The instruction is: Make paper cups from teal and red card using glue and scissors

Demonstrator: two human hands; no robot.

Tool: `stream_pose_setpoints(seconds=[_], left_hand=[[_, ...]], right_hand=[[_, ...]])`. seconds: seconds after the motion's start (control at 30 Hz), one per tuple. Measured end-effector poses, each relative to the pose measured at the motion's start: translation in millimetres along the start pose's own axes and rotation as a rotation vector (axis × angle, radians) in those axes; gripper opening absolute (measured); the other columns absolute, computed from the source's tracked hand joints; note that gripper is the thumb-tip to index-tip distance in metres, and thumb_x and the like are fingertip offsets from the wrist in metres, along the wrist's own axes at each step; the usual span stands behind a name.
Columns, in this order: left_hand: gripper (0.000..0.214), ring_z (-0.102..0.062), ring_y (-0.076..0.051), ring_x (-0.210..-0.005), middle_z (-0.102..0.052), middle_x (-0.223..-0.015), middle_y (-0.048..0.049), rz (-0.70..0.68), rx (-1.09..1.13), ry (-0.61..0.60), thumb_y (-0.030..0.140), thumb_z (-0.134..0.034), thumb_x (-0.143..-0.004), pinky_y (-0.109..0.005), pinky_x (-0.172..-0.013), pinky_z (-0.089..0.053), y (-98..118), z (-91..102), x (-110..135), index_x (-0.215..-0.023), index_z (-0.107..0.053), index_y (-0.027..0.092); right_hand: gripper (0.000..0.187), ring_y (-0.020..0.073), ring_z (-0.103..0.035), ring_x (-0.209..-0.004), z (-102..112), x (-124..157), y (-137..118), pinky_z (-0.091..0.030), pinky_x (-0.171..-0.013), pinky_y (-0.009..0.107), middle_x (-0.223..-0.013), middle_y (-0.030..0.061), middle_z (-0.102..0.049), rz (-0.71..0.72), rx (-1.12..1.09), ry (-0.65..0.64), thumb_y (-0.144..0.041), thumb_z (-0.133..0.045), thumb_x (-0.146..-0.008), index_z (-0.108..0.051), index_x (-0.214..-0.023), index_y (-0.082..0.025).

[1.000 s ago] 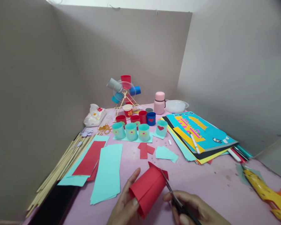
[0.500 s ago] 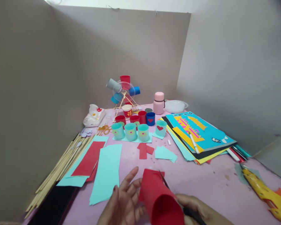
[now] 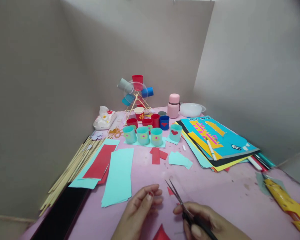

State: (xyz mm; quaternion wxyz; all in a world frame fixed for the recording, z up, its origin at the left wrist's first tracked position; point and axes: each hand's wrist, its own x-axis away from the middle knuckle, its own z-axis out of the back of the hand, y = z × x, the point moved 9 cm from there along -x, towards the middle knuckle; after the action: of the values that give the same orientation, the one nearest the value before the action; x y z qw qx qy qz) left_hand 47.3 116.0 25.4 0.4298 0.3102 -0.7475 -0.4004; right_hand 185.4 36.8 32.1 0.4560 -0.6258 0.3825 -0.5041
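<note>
Holding scissors (image 3: pixel 182 203) (one pair).

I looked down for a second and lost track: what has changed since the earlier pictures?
The left hand has let go of the red paper tube, which has moved down toward the person; only a pointed red bit, apparently part of it, shows at the bottom edge. A small red scrap has appeared beside the scissors. The right hand still holds the scissors, and the cups stayed put.

Scissors (image 3: pixel 180 202): black handles, silver blades. Nearest paper (image 3: pixel 161 234): red. Flowered cups (image 3: pixel 143 135): mint, yellow petals, pink centres. Tabletop (image 3: pixel 215 191): mauve.
</note>
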Motion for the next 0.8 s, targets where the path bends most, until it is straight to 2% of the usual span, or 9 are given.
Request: stream_pose_setpoints(seconds=[0.1,0.2,0.3,0.4,0.47,0.53,0.7,0.8], left_hand=[[0.043,-0.060,-0.023,-0.100,-0.064,-0.116,-0.0097,-0.057,-0.325,-0.104,0.050,-0.061,-0.078,-0.037,-0.090,-0.043,14,2.4,4,-0.113,-0.060,0.023],[0.055,-0.055,-0.024,-0.107,-0.061,-0.120,-0.0057,-0.056,-0.743,-0.291,0.040,-0.071,-0.070,-0.035,-0.091,-0.041,27,0.4,20,-0.121,-0.053,0.028],[0.044,-0.057,-0.021,-0.100,-0.065,-0.109,0.0034,0.015,-1.056,-0.376,0.024,-0.074,-0.063,-0.027,-0.084,-0.041,35,5.1,36,-0.105,-0.061,0.032],[0.027,-0.058,-0.019,-0.088,-0.067,-0.094,0.0054,0.063,-1.237,-0.387,0.019,-0.068,-0.062,-0.024,-0.073,-0.040,37,7.6,42,-0.088,-0.066,0.029],[0.017,-0.058,-0.018,-0.084,-0.067,-0.087,0.0035,0.060,-1.244,-0.381,0.018,-0.062,-0.066,-0.023,-0.071,-0.039,37,6.0,40,-0.081,-0.067,0.025],[0.010,-0.057,-0.017,-0.079,-0.065,-0.081,0.0023,0.037,-1.143,-0.392,0.021,-0.058,-0.072,-0.023,-0.069,-0.039,36,1.5,37,-0.078,-0.066,0.021],[0.009,-0.050,-0.013,-0.068,-0.058,-0.072,0.0038,0.012,-0.766,-0.426,0.026,-0.058,-0.077,-0.023,-0.063,-0.037,29,-9.8,28,-0.076,-0.061,0.018],[0.010,-0.047,-0.012,-0.066,-0.057,-0.070,0.0034,0.002,-0.651,-0.392,0.026,-0.059,-0.076,-0.023,-0.061,-0.035,24,-15.1,20,-0.077,-0.062,0.016]], right_hand=[[0.060,0.0160,-0.043,-0.070,5,-1,4,-0.040,-0.065,0.027,-0.075,-0.0009,-0.046,-0.021,0.026,0.055,-0.065,-0.060,-0.075,-0.059,-0.115,-0.020],[0.049,0.0219,-0.048,-0.083,6,1,6,-0.043,-0.074,0.032,-0.082,0.0023,-0.050,-0.039,0.098,0.078,-0.055,-0.063,-0.077,-0.061,-0.112,-0.021],[0.047,0.0242,-0.048,-0.090,3,2,6,-0.042,-0.079,0.034,-0.085,0.0032,-0.051,-0.024,0.091,0.082,-0.052,-0.063,-0.078,-0.061,-0.113,-0.021],[0.048,0.0207,-0.047,-0.081,1,1,7,-0.041,-0.072,0.031,-0.079,0.0004,-0.048,-0.035,0.054,0.108,-0.050,-0.065,-0.076,-0.060,-0.113,-0.020],[0.048,0.0171,-0.044,-0.071,1,-2,8,-0.040,-0.065,0.028,-0.073,-0.0021,-0.045,-0.041,0.020,0.132,-0.048,-0.068,-0.075,-0.060,-0.112,-0.019],[0.046,0.0150,-0.044,-0.067,2,-4,7,-0.039,-0.062,0.027,-0.072,-0.0031,-0.045,-0.021,-0.034,0.154,-0.045,-0.070,-0.075,-0.059,-0.112,-0.019],[0.047,0.0165,-0.054,-0.076,5,-5,4,-0.043,-0.066,0.028,-0.094,0.0041,-0.059,0.084,-0.155,0.173,-0.041,-0.074,-0.074,-0.057,-0.114,-0.024],[0.047,0.0158,-0.056,-0.078,0,-4,4,-0.042,-0.070,0.027,-0.094,0.0038,-0.063,0.150,-0.246,0.124,-0.042,-0.076,-0.072,-0.060,-0.113,-0.025]])
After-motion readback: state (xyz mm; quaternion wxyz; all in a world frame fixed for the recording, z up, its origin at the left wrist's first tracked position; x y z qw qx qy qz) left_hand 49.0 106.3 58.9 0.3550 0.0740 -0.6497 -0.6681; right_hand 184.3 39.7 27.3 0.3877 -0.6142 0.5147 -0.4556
